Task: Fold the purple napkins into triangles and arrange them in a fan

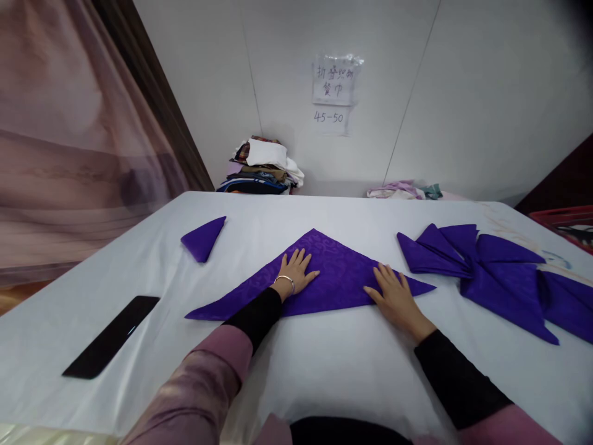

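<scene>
A purple patterned napkin (333, 272) lies on the white table (324, 364), folded into a wide triangle with its peak pointing away from me. My left hand (296, 272) rests flat on its left half, fingers spread, a thin bracelet on the wrist. My right hand (393, 293) lies flat on the napkin's right part near the lower edge, fingers stretched out. Neither hand holds anything.
A small folded purple napkin (204, 238) sits at the left. Several unfolded purple napkins (491, 266) are piled at the right. A black phone (111, 337) lies near the left front. Stacked clothes (262, 167) and crumpled cloth (403, 190) sit by the wall. A red crate (567, 222) stands far right.
</scene>
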The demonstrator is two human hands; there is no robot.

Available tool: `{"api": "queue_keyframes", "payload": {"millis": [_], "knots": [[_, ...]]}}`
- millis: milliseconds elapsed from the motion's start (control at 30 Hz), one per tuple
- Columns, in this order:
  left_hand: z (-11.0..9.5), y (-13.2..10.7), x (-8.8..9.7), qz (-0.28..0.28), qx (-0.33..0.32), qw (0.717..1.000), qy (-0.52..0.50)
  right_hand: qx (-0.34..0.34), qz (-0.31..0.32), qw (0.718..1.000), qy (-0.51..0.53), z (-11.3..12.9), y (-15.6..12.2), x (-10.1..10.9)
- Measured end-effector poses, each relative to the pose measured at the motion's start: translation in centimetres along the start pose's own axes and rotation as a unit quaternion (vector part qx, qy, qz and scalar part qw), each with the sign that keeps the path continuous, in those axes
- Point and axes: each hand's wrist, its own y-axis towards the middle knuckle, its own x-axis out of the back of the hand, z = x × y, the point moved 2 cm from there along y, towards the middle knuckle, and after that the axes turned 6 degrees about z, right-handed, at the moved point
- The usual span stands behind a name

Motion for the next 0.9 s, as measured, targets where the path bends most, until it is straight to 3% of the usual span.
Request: {"api": "queue_keyframes", "payload": {"millis": [100, 200, 267, 333, 433, 633, 700, 800, 900], "knots": [[-0.2, -0.2, -0.1, -0.004, 0.005, 1.000, 0.010, 0.114, 0.043, 0.992, 0.043, 5.1, 2.2, 0.9], [-0.1, -0.2, -0.1, 0.006, 0.006, 1.000, 0.026, 0.227, 0.110, 0.963, 0.092, 10.7, 4.6, 0.5], [0.0, -0.1, -0.1, 0.021, 0.002, 0.999, 0.038, 0.256, 0.141, 0.950, 0.113, 13.2, 6.0, -0.3], [0.2, 0.0, -0.2, 0.025, -0.004, 0.999, 0.041, 0.259, 0.148, 0.947, 0.118, 14.0, 7.1, -1.1], [0.3, 0.2, -0.4, 0.000, 0.000, 1.000, 0.029, 0.230, 0.121, 0.962, 0.085, 11.7, 7.8, -1.9], [0.2, 0.4, -0.7, -0.017, -0.001, 1.000, 0.008, 0.072, 0.094, 0.993, 0.009, 1.2, 7.0, -1.1], [0.2, 0.4, -0.6, -0.019, -0.002, 1.000, 0.006, 0.021, 0.097, 0.995, -0.010, -1.2, 6.7, -0.5], [0.1, 0.3, -0.5, -0.020, -0.001, 1.000, 0.006, -0.011, 0.097, 0.995, -0.025, -1.3, 7.0, 0.6], [0.0, 0.2, -0.3, -0.021, 0.002, 1.000, 0.009, 0.066, 0.102, 0.993, 0.004, 2.9, 8.2, 1.2]]}}
